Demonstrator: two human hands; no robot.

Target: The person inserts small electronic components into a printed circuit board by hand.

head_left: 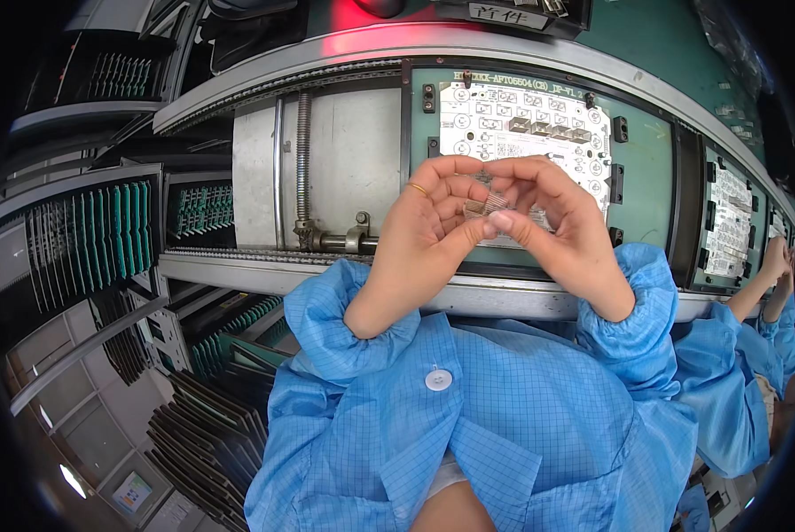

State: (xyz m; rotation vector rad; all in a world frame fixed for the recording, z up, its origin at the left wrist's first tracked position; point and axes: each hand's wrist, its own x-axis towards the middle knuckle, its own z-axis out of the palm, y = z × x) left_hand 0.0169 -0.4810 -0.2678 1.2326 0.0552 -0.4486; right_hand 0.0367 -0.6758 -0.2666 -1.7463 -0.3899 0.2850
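Observation:
My left hand (424, 213) and my right hand (561, 208) meet over a white circuit board (481, 142), fingertips touching and fingers curled. Between them is a small cluster of thin, shiny, wire-like parts (479, 208), whose exact kind I cannot make out. My left fingers and thumb close round it. My right thumb presses against it, and a few pale bits show in the right palm. The board sits in a green carrier frame (646, 217) with black clips. Several box-shaped components (544, 129) stand on it. My hands hide the board's lower part.
Metal conveyor rails (486, 288) run along both sides of the carrier. To the left are a screw shaft (303, 160) and racks of green boards (87, 230). At right, a co-worker's hand (774, 262) is near another carrier with a white board (730, 217). A black bin (513, 16) stands beyond the far rail.

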